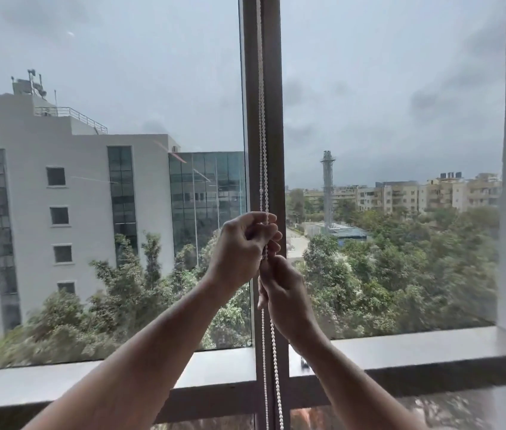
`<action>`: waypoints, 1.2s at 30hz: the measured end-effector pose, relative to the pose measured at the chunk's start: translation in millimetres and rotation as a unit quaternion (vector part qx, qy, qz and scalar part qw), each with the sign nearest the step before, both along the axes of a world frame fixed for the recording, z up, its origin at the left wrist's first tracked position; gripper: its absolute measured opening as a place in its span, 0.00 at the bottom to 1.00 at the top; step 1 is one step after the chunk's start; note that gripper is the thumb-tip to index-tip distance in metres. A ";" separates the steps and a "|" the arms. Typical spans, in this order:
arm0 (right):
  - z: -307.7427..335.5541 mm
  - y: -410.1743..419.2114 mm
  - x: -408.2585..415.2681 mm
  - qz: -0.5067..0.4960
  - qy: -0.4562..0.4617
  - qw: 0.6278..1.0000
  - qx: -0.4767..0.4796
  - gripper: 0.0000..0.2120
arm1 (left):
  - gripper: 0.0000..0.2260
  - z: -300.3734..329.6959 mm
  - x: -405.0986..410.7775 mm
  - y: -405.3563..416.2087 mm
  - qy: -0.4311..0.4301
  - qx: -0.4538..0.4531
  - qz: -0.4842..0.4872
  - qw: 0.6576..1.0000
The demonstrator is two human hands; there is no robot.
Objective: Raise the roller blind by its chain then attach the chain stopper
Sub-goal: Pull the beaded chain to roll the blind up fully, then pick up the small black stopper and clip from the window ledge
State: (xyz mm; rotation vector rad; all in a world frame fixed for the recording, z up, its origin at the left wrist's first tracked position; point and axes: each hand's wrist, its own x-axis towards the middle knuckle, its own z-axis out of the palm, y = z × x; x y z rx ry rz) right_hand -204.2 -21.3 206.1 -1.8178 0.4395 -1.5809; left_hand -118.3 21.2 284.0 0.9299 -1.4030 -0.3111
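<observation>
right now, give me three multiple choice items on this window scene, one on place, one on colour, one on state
1. Where does the bead chain hang?
A. in front of the window post
B. across the left pane
C. flat on the sill

2. What colour is the chain?
A. black
B. white
C. red

3. What are the hands doing?
A. both hang idle
B. only the right hand holds the chain
C. both hold the chain, the left hand above the right hand

Answers:
1 A, the chain runs down along the dark post between the panes.
2 B, its beads show white against the post.
3 C, fingers of both hands curl round the chain, left one higher.
</observation>
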 end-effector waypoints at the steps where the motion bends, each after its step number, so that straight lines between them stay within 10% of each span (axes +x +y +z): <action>1: -13.2 -3.7 -1.1 -0.011 0.010 1.000 0.005 0.11 | 0.07 -12.3 2.1 -3.9 0.000 0.010 -0.006 1.000; 28: -228.3 -95.9 -55.0 -0.100 0.160 0.964 0.185 0.01 | 0.06 -260.8 10.5 -32.0 0.116 0.174 0.026 0.977; 36: -242.2 -177.2 -66.4 -0.253 0.153 0.908 0.297 0.17 | 0.07 -297.3 1.3 -21.0 0.158 0.210 0.043 0.964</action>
